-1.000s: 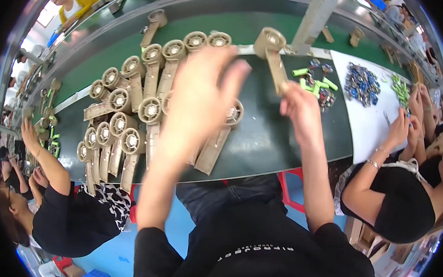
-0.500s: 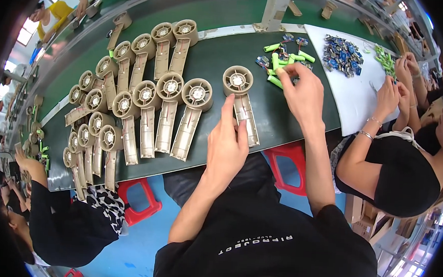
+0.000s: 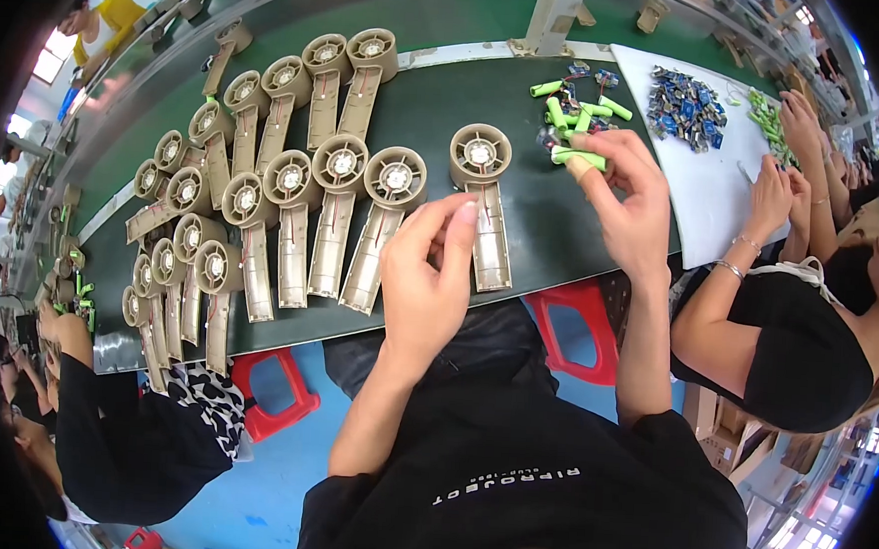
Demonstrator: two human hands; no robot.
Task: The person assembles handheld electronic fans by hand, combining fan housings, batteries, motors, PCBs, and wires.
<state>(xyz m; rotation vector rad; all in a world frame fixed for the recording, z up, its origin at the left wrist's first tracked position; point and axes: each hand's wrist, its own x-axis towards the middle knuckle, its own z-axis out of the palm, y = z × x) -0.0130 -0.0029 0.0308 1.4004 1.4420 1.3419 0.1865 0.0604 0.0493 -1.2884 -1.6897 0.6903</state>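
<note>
Between thumb and fingers, my right hand (image 3: pixel 626 200) pinches a green battery cell (image 3: pixel 577 158) at the edge of a small heap. That heap mixes green cells (image 3: pixel 615 107) with little blue circuit boards (image 3: pixel 606 78) and thin wires. My left hand (image 3: pixel 426 274) hovers beside a beige handheld fan housing (image 3: pixel 494 248), its fingers loosely bent and apart, nothing visible in them. This housing lies with its round fan head (image 3: pixel 481 154) away from me and its hollow handle toward me. To the left of my left hand lies another such housing (image 3: pixel 369 261).
Several more fan housings (image 3: pixel 290 177) lie in rows on the green table (image 3: pixel 439 96). To the right, a white board (image 3: pixel 676 212) bears blue circuit boards (image 3: pixel 687 109) and green cells (image 3: pixel 770 131); a co-worker's hands (image 3: pixel 774 198) are there. A metal post (image 3: pixel 554 17) stands at the back.
My right hand has drawn a green cell slightly toward me from the heap. My left hand has moved left, off the fan housing it was touching, and its fingers have bent more.
</note>
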